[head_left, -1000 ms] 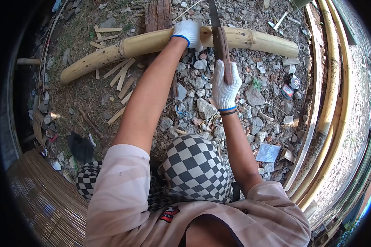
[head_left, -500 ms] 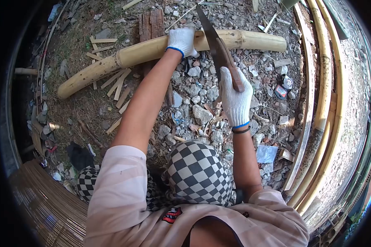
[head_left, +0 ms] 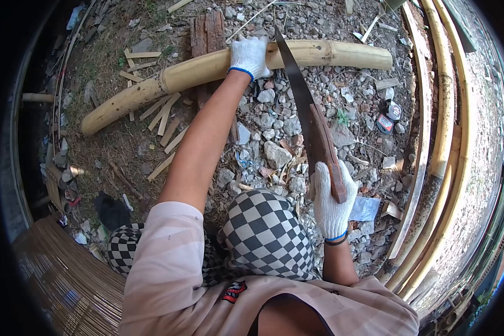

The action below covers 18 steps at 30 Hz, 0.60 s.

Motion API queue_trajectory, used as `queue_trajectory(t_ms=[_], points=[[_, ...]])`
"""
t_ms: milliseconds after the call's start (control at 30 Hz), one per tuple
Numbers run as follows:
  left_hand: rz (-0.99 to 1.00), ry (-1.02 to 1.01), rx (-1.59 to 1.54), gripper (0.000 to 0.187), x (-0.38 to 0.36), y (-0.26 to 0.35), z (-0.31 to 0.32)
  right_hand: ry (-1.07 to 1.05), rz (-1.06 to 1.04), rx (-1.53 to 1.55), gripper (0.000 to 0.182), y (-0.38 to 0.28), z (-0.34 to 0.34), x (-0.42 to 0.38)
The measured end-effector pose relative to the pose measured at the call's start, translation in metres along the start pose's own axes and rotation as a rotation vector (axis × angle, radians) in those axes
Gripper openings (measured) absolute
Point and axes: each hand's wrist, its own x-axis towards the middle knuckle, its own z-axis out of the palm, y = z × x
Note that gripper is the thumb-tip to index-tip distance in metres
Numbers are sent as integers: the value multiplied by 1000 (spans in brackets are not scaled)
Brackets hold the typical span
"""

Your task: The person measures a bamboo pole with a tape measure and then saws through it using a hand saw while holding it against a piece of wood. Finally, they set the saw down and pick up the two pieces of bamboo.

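Note:
A thick yellow bamboo pole [head_left: 196, 71] lies across the ground ahead of me, propped on a rough brown wood block [head_left: 206, 32]. My left hand [head_left: 250, 57], in a white knitted glove with a blue cuff, is wrapped over the top of the pole near its middle. In the same kind of glove, my right hand [head_left: 333, 199] grips the wooden handle of a handsaw [head_left: 299, 89], close to my knee. The saw's dark blade points away from me, and its far part crosses the pole just right of my left hand.
Several long bamboo poles [head_left: 443, 106] run along the right side. A tape measure [head_left: 388, 116] rests on the gravel. Thin bamboo strips [head_left: 165, 115] are scattered left of centre. Beside my right wrist is a clear plastic piece [head_left: 365, 209]. A slatted bamboo bundle [head_left: 67, 280] fills the lower left.
My right hand has pulled the saw back toward my body, so less of the blade reaches past the pole. My left hand keeps its hold in the same place on the bamboo.

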Motion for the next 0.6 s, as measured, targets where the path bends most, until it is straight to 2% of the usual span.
queue_trajectory(t_ms=[67,133,200,233,333,400,500,533,567,600], points=[[10,14,-14,79,0,-1,1,4,-2,21,25,-6,5,8],[16,57,-18,79,-1,-2,6,-32,-187,-143,25,-8,26,52],[16,31,-44,81,-3,-3,6,-50,-222,-103,21,1,54,96],[18,9,-46,81,0,-6,5,-42,-328,-111,18,-2,55,95],[28,20,-22,81,6,-5,4,-47,-159,-192,27,4,16,32],[32,82,4,81,4,-7,8,22,-27,49,29,12,3,-3],[32,83,2,77,0,-5,15,-46,-172,-158,29,-5,21,49],[26,83,3,77,2,-5,12,-14,-287,-50,29,2,49,87],[-1,11,-37,75,4,-6,9,-61,-196,-26,25,3,70,116],[8,31,-43,74,3,-6,7,-67,-318,-2,27,1,81,131]])
